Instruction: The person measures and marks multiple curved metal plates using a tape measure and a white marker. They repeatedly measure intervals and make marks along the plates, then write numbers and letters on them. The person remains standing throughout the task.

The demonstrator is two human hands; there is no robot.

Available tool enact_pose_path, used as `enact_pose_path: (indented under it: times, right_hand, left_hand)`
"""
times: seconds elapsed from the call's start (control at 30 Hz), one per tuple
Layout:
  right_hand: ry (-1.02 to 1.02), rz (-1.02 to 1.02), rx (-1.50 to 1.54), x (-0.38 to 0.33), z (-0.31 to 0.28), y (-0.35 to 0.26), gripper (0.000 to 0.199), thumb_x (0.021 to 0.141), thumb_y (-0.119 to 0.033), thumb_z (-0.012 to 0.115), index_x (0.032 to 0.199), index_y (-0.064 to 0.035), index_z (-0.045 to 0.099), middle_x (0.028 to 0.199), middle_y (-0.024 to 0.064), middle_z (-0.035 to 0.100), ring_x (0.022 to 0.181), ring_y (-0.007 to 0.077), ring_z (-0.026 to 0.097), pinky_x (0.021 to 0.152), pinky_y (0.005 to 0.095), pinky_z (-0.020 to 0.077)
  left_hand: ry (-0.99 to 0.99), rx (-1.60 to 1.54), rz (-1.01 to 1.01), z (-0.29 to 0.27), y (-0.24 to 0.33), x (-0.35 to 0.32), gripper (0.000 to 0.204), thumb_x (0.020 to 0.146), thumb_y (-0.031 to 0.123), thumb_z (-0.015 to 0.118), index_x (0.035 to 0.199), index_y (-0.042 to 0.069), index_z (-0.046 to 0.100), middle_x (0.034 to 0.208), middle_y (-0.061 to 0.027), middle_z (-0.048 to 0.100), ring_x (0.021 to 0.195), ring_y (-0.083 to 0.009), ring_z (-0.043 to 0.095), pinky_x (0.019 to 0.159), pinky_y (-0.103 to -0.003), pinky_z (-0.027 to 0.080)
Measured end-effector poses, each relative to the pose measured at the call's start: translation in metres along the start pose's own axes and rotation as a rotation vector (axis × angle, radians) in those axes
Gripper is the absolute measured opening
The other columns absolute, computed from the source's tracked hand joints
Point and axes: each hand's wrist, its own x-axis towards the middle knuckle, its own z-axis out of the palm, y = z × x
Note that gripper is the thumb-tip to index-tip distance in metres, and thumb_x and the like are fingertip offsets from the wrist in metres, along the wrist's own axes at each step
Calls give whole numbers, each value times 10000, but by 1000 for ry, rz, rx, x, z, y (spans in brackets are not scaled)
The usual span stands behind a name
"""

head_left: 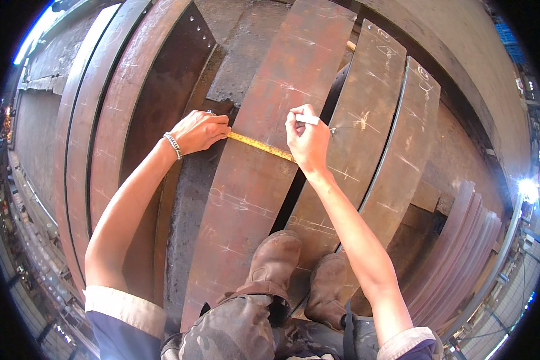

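Observation:
A rust-brown steel beam runs away from me, with white chalk lines and crosses on its top face. A yellow tape measure is stretched across its width. My left hand, with a chain bracelet at the wrist, is closed on the tape at the beam's left edge; the tape's case is mostly hidden in it. Over the beam's right edge my right hand is closed round a short white stick of chalk, and the tape's other end disappears under this hand.
Two chalk-marked steel beams lie to the right, with dark gaps between. More upright plates and beams stand at left. Several stacked steel strips lie at lower right. My brown boots rest on the beams. A bright light glares at far right.

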Motion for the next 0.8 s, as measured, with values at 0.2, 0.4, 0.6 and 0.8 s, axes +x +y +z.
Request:
enact_pose_path:
  times: [0.2, 0.4, 0.6, 0.8]
  right_hand:
    - [125, 160, 196, -9, -36, 17, 88, 955, -110, 654, 961, -32, 613, 743, 63, 687, 642, 113, 683, 581, 263, 549]
    - [293, 233, 397, 1, -84, 33, 65, 986, -49, 597, 997, 15, 602, 814, 111, 700, 679, 129, 690, 606, 272, 591]
    - [322, 264, 433, 9, -103, 32, 78, 992, -59, 592, 991, 19, 597, 822, 117, 696, 677, 134, 682, 602, 275, 588]
    - [310, 319, 409, 4, -98, 39, 86, 987, -72, 605, 1001, 13, 602, 834, 117, 704, 696, 134, 686, 609, 275, 590]
  left_hand:
    - [33, -13, -5, -2, 2, 0, 182, 945, 200, 620, 978, 45, 708, 941, -61, 644, 816, -250, 670, 731, -373, 544]
    - [117, -42, -70, -24, -2, 22, 169, 941, 201, 621, 967, 61, 711, 943, -54, 661, 822, -251, 672, 732, -368, 545]
    - [169, 96, -37, -43, -39, 78, 147, 932, 180, 622, 985, 66, 697, 940, -63, 632, 807, -287, 651, 707, -408, 531]
    - [118, 136, -5, -46, -49, 108, 140, 921, 165, 623, 986, 66, 696, 911, -76, 617, 794, -292, 644, 703, -416, 532]
